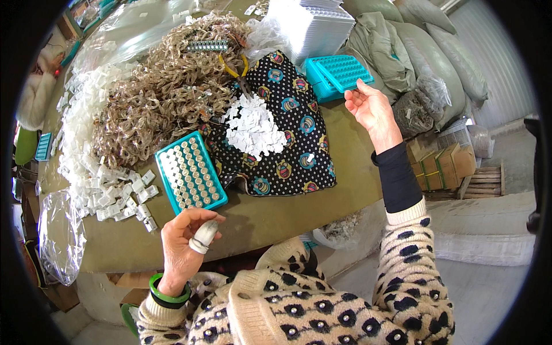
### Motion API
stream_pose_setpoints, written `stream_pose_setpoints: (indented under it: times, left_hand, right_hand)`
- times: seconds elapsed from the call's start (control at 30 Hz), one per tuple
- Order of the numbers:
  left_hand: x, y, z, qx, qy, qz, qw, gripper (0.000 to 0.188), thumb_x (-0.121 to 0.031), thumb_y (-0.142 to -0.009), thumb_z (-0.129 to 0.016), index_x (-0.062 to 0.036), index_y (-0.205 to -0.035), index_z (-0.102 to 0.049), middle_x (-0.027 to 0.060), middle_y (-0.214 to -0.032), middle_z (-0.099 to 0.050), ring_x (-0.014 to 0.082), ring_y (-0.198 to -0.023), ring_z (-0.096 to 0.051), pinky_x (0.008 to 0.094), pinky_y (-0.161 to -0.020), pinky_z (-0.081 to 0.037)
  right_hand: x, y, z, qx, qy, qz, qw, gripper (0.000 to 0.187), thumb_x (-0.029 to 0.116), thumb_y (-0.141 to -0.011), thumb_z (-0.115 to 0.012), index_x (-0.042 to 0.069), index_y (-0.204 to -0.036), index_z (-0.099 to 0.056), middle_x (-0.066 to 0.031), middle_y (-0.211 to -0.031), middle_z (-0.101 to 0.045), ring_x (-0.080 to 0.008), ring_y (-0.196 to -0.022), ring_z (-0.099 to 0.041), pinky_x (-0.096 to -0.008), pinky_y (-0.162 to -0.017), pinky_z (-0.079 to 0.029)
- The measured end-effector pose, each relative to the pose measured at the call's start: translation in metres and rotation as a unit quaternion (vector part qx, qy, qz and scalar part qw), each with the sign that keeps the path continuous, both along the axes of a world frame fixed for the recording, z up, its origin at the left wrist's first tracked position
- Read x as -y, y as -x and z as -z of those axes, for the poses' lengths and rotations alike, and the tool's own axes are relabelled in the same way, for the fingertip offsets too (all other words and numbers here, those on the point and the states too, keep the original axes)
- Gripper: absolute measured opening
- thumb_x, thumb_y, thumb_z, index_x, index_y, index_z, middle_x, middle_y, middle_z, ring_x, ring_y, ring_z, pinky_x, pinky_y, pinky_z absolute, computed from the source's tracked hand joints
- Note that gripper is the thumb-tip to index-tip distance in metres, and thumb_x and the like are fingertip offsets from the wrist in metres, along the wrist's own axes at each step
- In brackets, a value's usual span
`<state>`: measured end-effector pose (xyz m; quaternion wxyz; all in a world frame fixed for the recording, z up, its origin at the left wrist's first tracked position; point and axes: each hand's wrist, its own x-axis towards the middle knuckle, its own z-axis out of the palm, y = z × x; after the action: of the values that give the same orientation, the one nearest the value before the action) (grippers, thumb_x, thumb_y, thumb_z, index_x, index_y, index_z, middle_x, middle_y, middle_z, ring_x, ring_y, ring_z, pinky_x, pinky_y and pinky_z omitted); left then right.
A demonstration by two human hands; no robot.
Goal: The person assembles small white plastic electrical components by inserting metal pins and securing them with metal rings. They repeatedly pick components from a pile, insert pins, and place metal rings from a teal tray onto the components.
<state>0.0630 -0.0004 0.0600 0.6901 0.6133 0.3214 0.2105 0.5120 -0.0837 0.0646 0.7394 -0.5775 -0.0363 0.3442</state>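
My right hand (371, 108) pinches the near corner of a teal tray (345, 72) with rows of round wells. That tray sits tilted against a stack of similar teal trays (317, 86). My left hand (188, 238) hangs over the table's front edge, its fingers loosely bent and apart, with nothing visible in them. A pale cover held by a white band wraps one of its digits. Just beyond it lies another teal tray (220, 201) filled with rows of round, silvery pieces. Right of this tray, small white flat pieces (253, 126) are heaped on a dotted, patterned cloth pad (293, 172).
Brown tangled strip-like pieces (155, 86) form a large pile at back left, beside white plastic pieces (86, 149). Yellow-handled pliers (244, 75) lie by the pad. White stacked trays (310, 29) stand behind. Sacks (425, 52) and cardboard boxes (443, 167) are at right. Another person's sleeve (37, 95) shows at far left.
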Motion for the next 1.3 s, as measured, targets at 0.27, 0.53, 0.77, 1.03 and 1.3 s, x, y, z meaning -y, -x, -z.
stream_pose_setpoints:
  times: [0.27,0.53,0.77,1.03,1.3]
  left_hand:
    - [-0.002,0.001,0.002,-0.017,0.017,0.002,1.000,0.014,0.001,-0.093,-0.063,0.0039,-0.106,-0.064,0.0112,-0.100,-0.070,0.0138,-0.087,-0.067,0.0274,-0.074,-0.057]
    - [-0.001,0.007,0.002,0.002,0.014,0.005,1.000,0.015,0.003,-0.092,-0.062,0.0037,-0.106,-0.065,0.0114,-0.099,-0.070,0.0143,-0.088,-0.068,0.0276,-0.074,-0.058]
    - [0.005,0.010,0.001,0.002,0.002,-0.004,1.000,0.012,-0.005,-0.093,-0.062,0.0002,-0.103,-0.065,0.0099,-0.097,-0.072,0.0108,-0.075,-0.066,0.0222,-0.066,-0.052]
    - [0.022,0.030,0.017,0.011,-0.088,0.128,0.988,0.019,-0.002,-0.086,-0.071,0.0025,-0.104,-0.066,0.0125,-0.092,-0.070,0.0222,-0.084,-0.071,0.0317,-0.073,-0.056]
    - [0.015,0.072,0.016,-0.014,-0.257,0.078,0.963,0.013,-0.001,-0.084,-0.071,0.0001,-0.097,-0.068,0.0131,-0.087,-0.069,0.0271,-0.076,-0.070,0.0343,-0.067,-0.054]
  right_hand:
    - [-0.003,0.008,-0.003,0.088,0.089,-0.033,0.992,0.031,0.029,-0.096,-0.066,-0.001,-0.091,-0.059,-0.0153,-0.079,-0.069,-0.0226,-0.057,-0.066,-0.0353,-0.047,-0.056]
    - [-0.013,0.040,-0.005,0.746,0.174,0.056,0.640,0.022,0.020,-0.095,-0.068,0.002,-0.085,-0.062,-0.0092,-0.073,-0.061,-0.0225,-0.057,-0.059,-0.0354,-0.052,-0.047]
    - [-0.031,0.019,0.002,0.836,0.216,-0.080,0.497,0.010,0.012,-0.090,-0.066,0.003,-0.095,-0.068,-0.0111,-0.100,-0.065,-0.0313,-0.098,-0.060,-0.0413,-0.087,-0.049]
    - [-0.015,0.126,-0.019,0.746,0.064,-0.126,0.651,0.008,0.003,-0.093,-0.062,0.000,-0.099,-0.068,-0.0124,-0.092,-0.068,-0.0227,-0.079,-0.066,-0.0315,-0.071,-0.053]
    - [0.009,0.274,0.002,0.655,-0.073,-0.404,0.634,0.017,-0.001,-0.079,-0.074,0.000,-0.094,-0.067,-0.0134,-0.086,-0.066,-0.0299,-0.074,-0.065,-0.0377,-0.066,-0.053]
